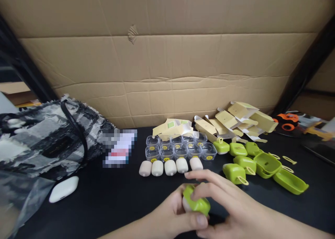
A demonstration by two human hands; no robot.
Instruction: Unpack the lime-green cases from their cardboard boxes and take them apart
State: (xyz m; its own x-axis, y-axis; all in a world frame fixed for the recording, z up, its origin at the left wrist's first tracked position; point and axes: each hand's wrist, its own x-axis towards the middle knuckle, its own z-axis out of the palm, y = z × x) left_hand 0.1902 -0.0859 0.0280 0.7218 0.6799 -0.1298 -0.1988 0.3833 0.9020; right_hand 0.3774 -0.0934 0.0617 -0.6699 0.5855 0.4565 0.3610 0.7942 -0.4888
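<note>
My left hand (175, 216) is wrapped around a small glossy green case (201, 206), its thumb along the near side. A whitish part shows at the case's left side. From the right, my right hand (225, 200) grips the same case, one bent finger pressing its top and the thumb low beside it. Another right finger stretches out above the case, near a row of cream rounded blocks (170, 167). Behind those blocks stand two rows of clear plastic cups (180, 151) with yellow round stickers.
Right of my hands lie several green cases (233, 172) with pale loops, and open green shells (290, 182). Opened cardboard boxes (226, 118) are heaped behind. At left sit a fringed bag (47, 137) and a white oval case (64, 189). An orange toy (288, 122) stands far right.
</note>
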